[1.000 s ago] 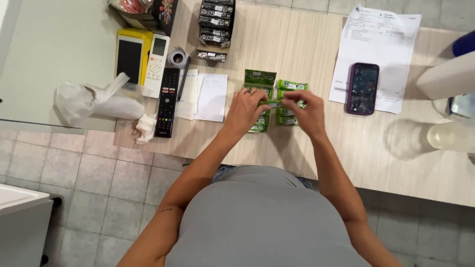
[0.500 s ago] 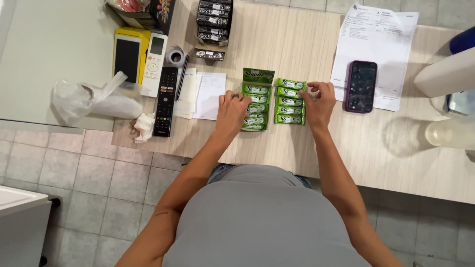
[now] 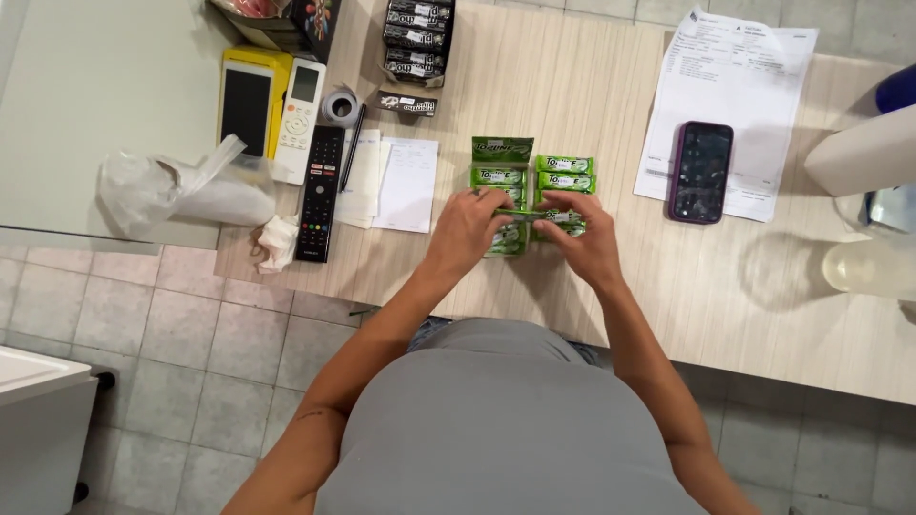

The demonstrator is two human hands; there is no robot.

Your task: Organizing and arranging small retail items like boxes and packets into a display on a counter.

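A green candy pack (image 3: 528,217) lay crosswise at the centre of the frame, pinched at its ends by both hands above 2 columns of green packs (image 3: 534,176) on the wooden desk (image 3: 592,86). The left hand (image 3: 468,229) had its fingers closed on the pack's left end; the right hand (image 3: 582,238) gripped the right end likewise. Left of the columns lay white paper slips (image 3: 405,181), then a black remote (image 3: 320,191). To the right, a dark phone (image 3: 701,172) rested on a printed sheet (image 3: 735,67).
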